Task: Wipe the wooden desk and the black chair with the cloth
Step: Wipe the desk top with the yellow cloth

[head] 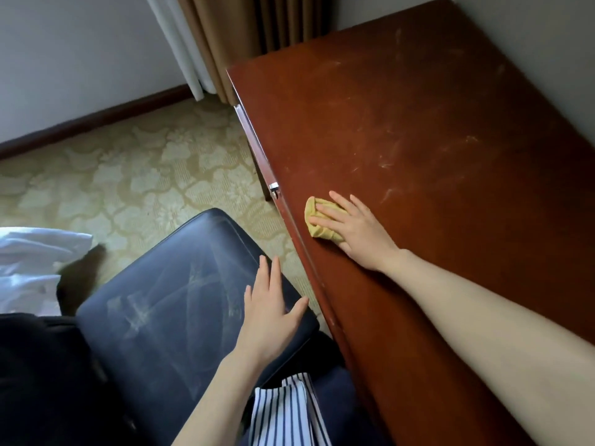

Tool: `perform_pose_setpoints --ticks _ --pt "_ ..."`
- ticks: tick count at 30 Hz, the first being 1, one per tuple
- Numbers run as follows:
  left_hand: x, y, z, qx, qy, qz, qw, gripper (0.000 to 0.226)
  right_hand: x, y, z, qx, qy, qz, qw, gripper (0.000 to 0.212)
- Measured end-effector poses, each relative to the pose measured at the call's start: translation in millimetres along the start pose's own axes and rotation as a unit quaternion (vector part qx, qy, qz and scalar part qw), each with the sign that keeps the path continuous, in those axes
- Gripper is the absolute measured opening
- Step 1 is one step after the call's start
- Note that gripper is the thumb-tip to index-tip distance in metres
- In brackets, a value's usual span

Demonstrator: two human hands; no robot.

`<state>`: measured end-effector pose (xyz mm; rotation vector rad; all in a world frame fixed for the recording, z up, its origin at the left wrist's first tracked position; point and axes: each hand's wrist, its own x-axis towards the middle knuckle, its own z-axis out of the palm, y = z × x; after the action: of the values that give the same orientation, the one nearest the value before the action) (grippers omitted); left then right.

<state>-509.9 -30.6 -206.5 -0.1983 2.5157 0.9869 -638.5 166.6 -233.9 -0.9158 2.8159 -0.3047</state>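
The reddish wooden desk [418, 123] fills the right side, its top marked with pale dusty streaks. My right hand [354, 230] lies flat with straight fingers on a folded yellow cloth [314, 214], pressing it onto the desk near the front edge. The black chair [167, 300] stands to the left of the desk, its seat showing whitish smears. My left hand [270, 310] rests open on the right part of the chair seat, fingers straight.
A metal drawer handle [273, 187] sticks out at the desk's front edge. Patterned beige carpet [128, 175] lies beyond the chair. Brown and white curtains [219, 43] hang at the back. White bedding [29, 262] is at the left.
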Motion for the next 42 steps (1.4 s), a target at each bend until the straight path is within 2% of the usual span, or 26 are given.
perform_pose_setpoints --ticks 2,4,6,8,11,15,18,21,23,25,29,33,35,38,40,42 --pt "-2 0 -1 -0.014 -0.011 -0.013 1.000 0.080 15 -5 2 0.033 0.051 0.126 0.990 0.055" --pt "-6 1 -3 -0.034 -0.019 -0.020 0.999 0.078 23 -18 5 0.064 0.099 0.256 0.959 0.051" --pt "-7 3 -4 -0.038 -0.027 -0.013 0.999 0.077 20 -31 11 0.059 0.104 0.299 0.947 0.053" --pt "-11 4 -9 -0.032 -0.028 -0.008 0.999 0.076 7 -45 14 0.047 0.085 0.263 0.960 0.056" --pt "-15 5 -17 -0.024 -0.038 -0.008 0.999 0.074 -23 -51 14 0.050 0.026 0.163 0.985 0.061" --pt "-24 12 -27 -0.030 -0.057 -0.010 0.998 0.069 -67 -55 10 0.083 -0.057 0.080 0.992 0.067" --pt "-30 19 -31 -0.029 -0.073 0.003 0.997 0.067 -93 -65 10 0.130 -0.085 0.066 0.986 0.062" --pt "-38 24 -32 -0.031 -0.094 0.032 0.995 0.065 -118 -80 10 0.216 -0.100 0.138 0.961 0.052" --pt "-41 28 -32 -0.047 -0.113 0.054 0.991 0.062 -130 -90 3 0.302 -0.099 0.214 0.924 0.047" --pt "-46 35 -32 -0.067 -0.142 0.084 0.984 0.058 -143 -101 -12 0.423 -0.035 0.271 0.864 0.041" --pt "-53 61 -31 -0.115 -0.187 0.127 0.967 0.056 -169 -123 -60 0.611 0.139 0.335 0.704 0.023" --pt "-58 98 -27 -0.241 -0.208 0.128 0.939 0.069 -198 -139 -91 0.718 0.307 0.363 0.509 0.044" --pt "-68 124 -24 -0.251 -0.253 0.138 0.924 0.062 -223 -149 -100 0.749 0.380 0.333 0.429 0.045" --pt "-85 157 -18 -0.254 -0.336 0.149 0.894 0.034 -257 -159 -112 0.781 0.420 0.286 0.364 0.047" --pt "-96 174 -15 -0.269 -0.368 0.163 0.875 0.019 -277 -159 -119 0.784 0.436 0.280 0.342 0.043" --pt "-103 189 -12 -0.258 -0.366 0.201 0.872 0.018 -291 -158 -126 0.770 0.456 0.289 0.341 0.044"
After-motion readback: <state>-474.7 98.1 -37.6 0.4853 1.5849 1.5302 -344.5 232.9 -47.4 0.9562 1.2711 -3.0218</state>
